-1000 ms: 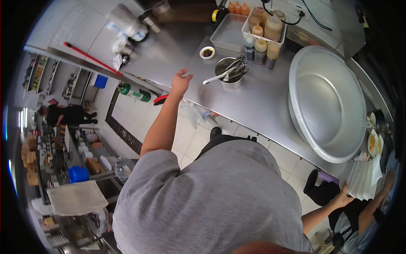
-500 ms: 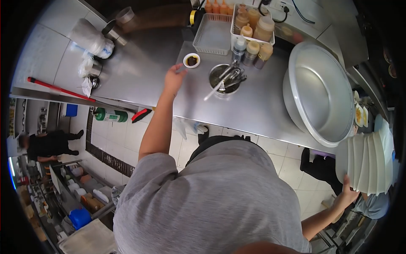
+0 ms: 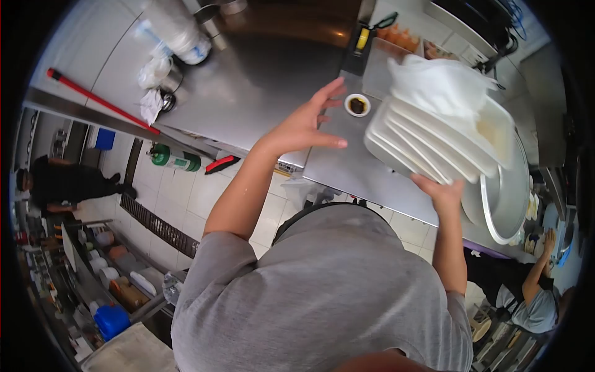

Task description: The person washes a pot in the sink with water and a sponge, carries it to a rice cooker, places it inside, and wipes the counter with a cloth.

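My right hand (image 3: 441,193) grips the lower edge of a tilted stack of white trays (image 3: 421,146), held above the steel counter. Crumpled white plastic (image 3: 437,87) lies over the top of the stack. To the left, my left hand (image 3: 307,127) is raised over the counter, its fingers spread and nothing in them. Just beyond its fingertips a small white sauce cup (image 3: 366,113) with dark sauce and yellow oil stands on the counter. The trays hide the spot where the metal bowl of utensils stood.
Behind the trays stands a large silver basin (image 3: 518,232). A basket (image 3: 375,71) and orange-topped squeeze bottles (image 3: 400,38) are at the back. Wrapped cups (image 3: 180,37) stand far left. One person (image 3: 74,185) is at left, another (image 3: 533,304) at right.
My right hand has brought the stack of trays from the far right up over the counter. My left hand has moved away from the sauce cup's rim and spread its fingers. The view has shifted.
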